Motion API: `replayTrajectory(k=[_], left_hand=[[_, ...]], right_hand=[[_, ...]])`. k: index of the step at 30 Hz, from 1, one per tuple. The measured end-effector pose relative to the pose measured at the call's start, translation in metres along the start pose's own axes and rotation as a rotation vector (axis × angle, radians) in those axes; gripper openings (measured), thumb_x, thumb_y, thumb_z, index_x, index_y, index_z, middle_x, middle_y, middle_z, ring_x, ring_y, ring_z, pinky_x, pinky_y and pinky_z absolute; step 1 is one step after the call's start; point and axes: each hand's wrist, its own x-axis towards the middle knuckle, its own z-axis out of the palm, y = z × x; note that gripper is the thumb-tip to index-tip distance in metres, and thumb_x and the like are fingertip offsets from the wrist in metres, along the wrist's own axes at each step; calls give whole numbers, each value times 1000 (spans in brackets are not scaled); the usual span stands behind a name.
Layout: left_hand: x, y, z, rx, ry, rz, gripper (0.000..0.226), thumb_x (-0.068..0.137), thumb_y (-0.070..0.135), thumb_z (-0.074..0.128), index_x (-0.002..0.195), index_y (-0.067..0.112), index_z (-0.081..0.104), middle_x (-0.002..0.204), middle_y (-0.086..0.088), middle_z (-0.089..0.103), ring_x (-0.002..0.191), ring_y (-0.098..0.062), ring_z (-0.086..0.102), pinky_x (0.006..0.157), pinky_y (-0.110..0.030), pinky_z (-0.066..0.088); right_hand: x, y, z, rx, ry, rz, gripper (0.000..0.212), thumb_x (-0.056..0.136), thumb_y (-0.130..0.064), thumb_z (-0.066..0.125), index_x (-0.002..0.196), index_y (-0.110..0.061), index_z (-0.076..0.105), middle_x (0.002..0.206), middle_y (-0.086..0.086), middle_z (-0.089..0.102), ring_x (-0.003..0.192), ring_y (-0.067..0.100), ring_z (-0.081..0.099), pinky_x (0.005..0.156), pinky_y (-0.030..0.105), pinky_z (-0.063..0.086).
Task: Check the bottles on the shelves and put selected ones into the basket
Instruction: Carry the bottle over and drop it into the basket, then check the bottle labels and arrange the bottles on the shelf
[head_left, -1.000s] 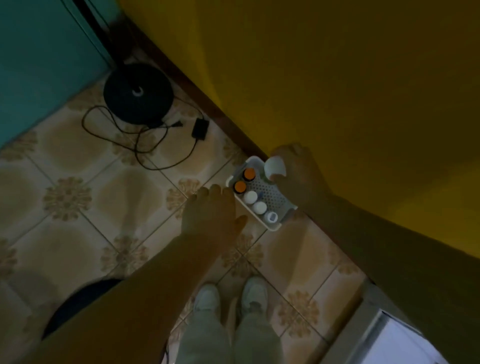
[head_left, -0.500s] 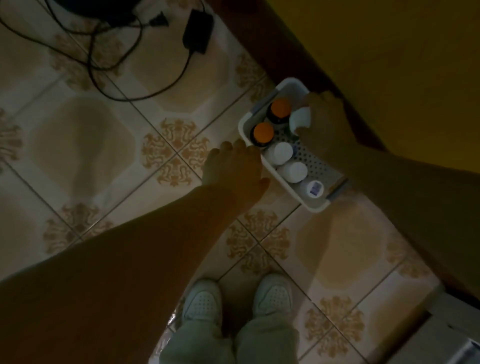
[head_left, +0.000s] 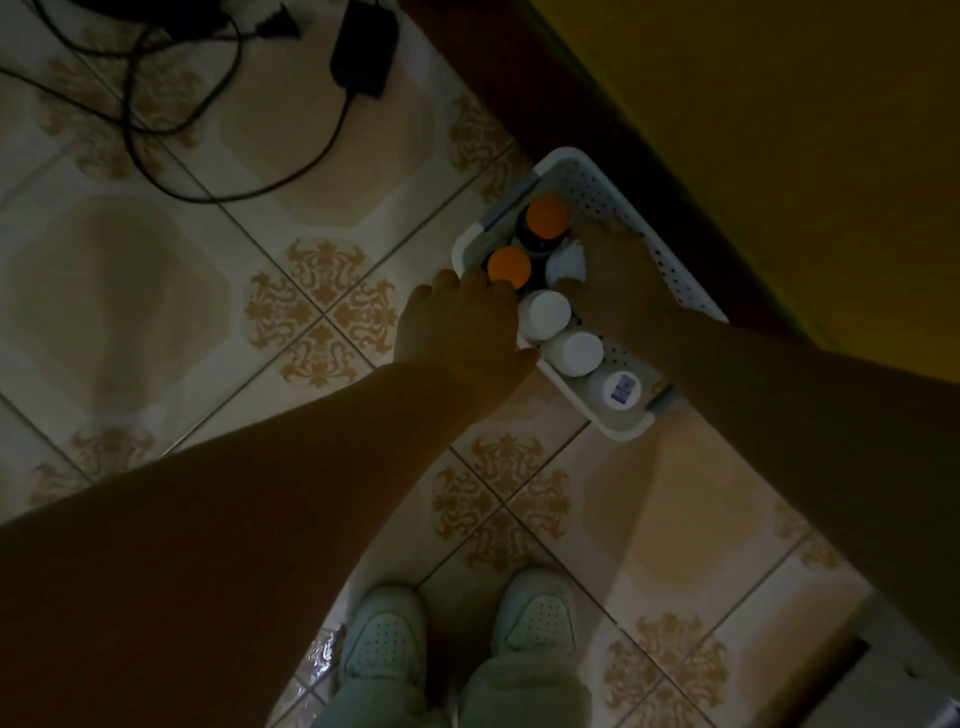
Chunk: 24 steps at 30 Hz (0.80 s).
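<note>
In the basket our right hand clasps a white bottle (half hidden); left hand straight-fingered at its rim.

Left hand spread flat, right hand curled around a white bottle.

free: basket, bare strip by wall | blocked: bottle row

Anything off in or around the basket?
Nothing spilled or tipped: capped bottles stand upright in the basket, right hand gripping a white-capped bottle. Only oddity: power adapter and loose cable sprawled on the floor tiles.
</note>
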Motion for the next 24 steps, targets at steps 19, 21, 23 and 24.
replayTrajectory(k=[19, 21, 23, 24], left_hand=[[-157, 38, -207, 52, 122, -70, 57, 92, 53, 45, 130, 12, 40, 129, -11, 45, 120, -30, 41, 97, -39, 37], [-186, 46, -244, 67, 165, -87, 55, 92, 55, 44, 127, 12, 42, 126, -10, 46, 117, -29, 44, 95, -38, 38], [-216, 52, -281, 67, 208, -105, 51, 93, 54, 44, 123, 13, 43, 124, -10, 47, 116, -28, 45, 94, -38, 39], [-232, 55, -298, 67, 226, -113, 50, 93, 53, 44, 123, 13, 42, 125, -10, 47, 116, -29, 45, 95, -38, 39]], right_hand=[[-117, -119, -263, -314, -12, -155, 50, 98, -25, 53, 140, -8, 32, 142, 17, 34, 130, 34, 32, 110, 42, 24], [-140, -139, -305, -284, 9, -153, 53, 96, -25, 56, 140, -9, 32, 142, 17, 33, 132, 36, 29, 109, 43, 27], [-165, -157, -348, -291, 29, -170, 54, 96, -24, 55, 141, -10, 30, 143, 17, 32, 133, 37, 28, 109, 43, 27], [-179, -164, -370, -305, 43, -176, 54, 97, -24, 54, 142, -10, 29, 144, 16, 31, 134, 37, 27, 109, 43, 26]])
